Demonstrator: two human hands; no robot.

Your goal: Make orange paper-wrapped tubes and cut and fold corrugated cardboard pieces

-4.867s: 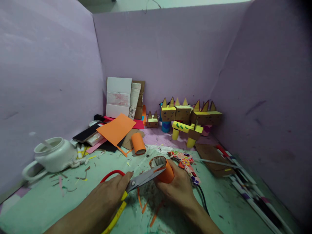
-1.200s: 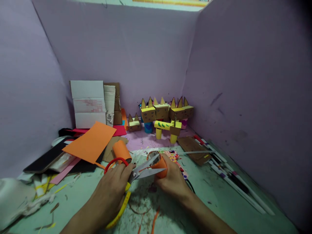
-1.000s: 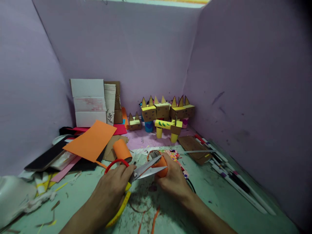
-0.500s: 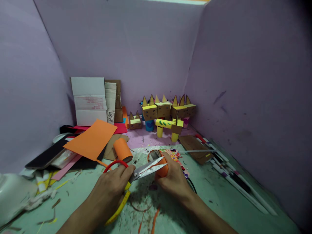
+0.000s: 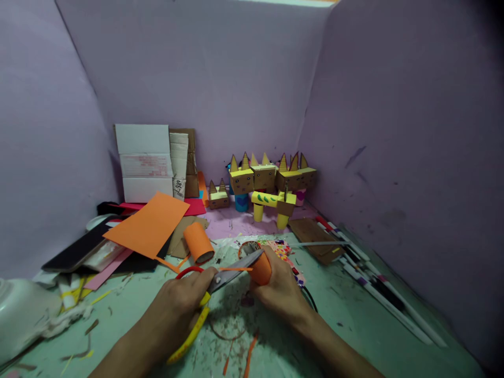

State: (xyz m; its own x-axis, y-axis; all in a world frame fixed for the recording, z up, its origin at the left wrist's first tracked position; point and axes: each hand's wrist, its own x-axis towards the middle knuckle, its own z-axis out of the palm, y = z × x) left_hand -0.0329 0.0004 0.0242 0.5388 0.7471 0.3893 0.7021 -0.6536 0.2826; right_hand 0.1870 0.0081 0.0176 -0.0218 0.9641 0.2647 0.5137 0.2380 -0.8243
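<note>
Blades on the scissors (image 5: 233, 273) have swung together since the last frame, and a thin orange strip (image 5: 236, 269) now shows across them, reaching toward the tube. Left hand (image 5: 179, 296) has its fingers curled closed around the red and yellow handles. Right hand (image 5: 281, 289) has its fingers wrapped snugly round the held orange tube (image 5: 261, 270), which is right in front of the person, open end up and tilted a bit left, with the blade tips up at its rim. Another orange tube (image 5: 199, 243) is lying on the green surface (image 5: 338, 320) further left, next to the big orange sheet (image 5: 151, 223). Couple of orange scraps (image 5: 250, 357) down near the front too. Behind all that you've got the spiky cardboard box heads (image 5: 242, 181) and a yellow tube figure (image 5: 265, 200).
</note>
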